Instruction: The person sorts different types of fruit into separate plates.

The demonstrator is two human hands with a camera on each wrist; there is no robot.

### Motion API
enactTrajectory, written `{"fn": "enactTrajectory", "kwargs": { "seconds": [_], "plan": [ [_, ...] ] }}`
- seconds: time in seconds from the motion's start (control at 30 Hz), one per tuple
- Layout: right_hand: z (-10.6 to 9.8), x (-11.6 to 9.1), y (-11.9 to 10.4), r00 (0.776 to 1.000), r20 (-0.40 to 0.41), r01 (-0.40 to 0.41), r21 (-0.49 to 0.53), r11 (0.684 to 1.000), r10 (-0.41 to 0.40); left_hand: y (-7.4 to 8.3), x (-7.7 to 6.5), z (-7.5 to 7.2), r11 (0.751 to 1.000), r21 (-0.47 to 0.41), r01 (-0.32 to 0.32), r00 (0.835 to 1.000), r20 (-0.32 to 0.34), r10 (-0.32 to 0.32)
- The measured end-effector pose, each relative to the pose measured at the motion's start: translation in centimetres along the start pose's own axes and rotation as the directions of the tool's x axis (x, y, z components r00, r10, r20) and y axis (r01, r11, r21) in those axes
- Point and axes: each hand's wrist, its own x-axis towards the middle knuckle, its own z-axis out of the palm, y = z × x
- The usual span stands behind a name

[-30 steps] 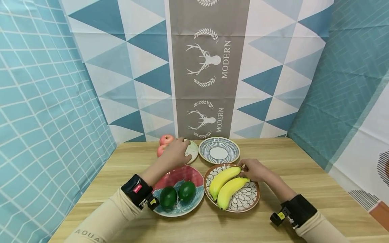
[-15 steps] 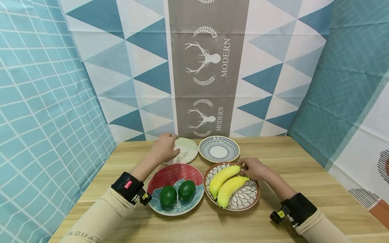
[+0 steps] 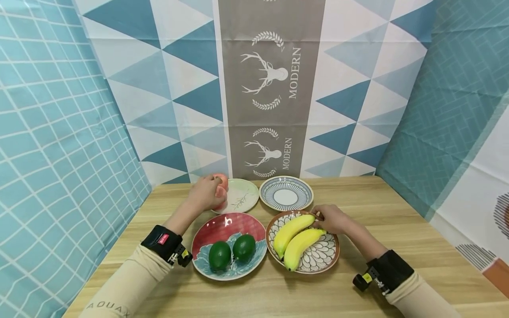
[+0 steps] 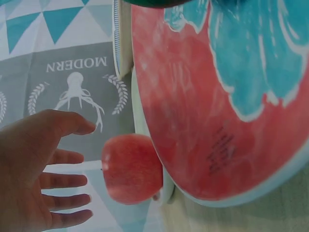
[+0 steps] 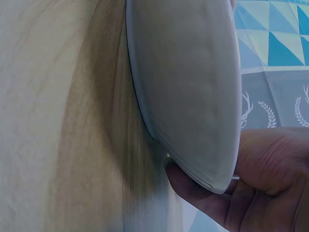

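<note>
My left hand is beside two red apples, a far one and a nearer one, and partly hides them in the head view. They overlap the left part of the pale green plate. In the left wrist view, the fingers stretch out straight, with a gap to the single apple visible there. My right hand grips the far right rim of a brown-edged, petal-patterned plate. Two bananas lie on that plate. The right wrist view shows a finger curled under its pale underside.
A red and blue plate with two dark green avocado-like fruits stands at the front left. A blue-striped plate sits at the back, beside the pale green one. Patterned cloth hangs behind the wooden table.
My left hand has moved left from over the pale green plate. Both apples, hidden half a second ago, show again, now on the hand's right side. The right hand keeps its grip.
</note>
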Motion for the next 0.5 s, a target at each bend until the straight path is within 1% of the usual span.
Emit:
{"fn": "enactTrajectory", "kwargs": {
  "seconds": [0.17, 0.4, 0.5],
  "plan": [
    [-0.4, 0.1, -0.1, 1.0, 0.001, 0.004, -0.014, 1.0, -0.004, -0.6, 0.1, 0.4, 1.0, -0.021, 0.01, 1.0, -0.001, -0.01],
    [-0.3, 0.2, 0.0, 1.0, 0.012, -0.009, 0.001, 1.0, 0.009, -1.0, 0.3, 1.3, 0.996, -0.075, 0.051, 0.996, 0.079, -0.045],
    [0.0, 0.2, 0.1, 1.0, 0.013, -0.012, 0.002, 1.0, 0.012, -1.0, 0.4, 1.8, 0.992, -0.102, 0.073, 0.993, 0.101, -0.063]
  ]
}}
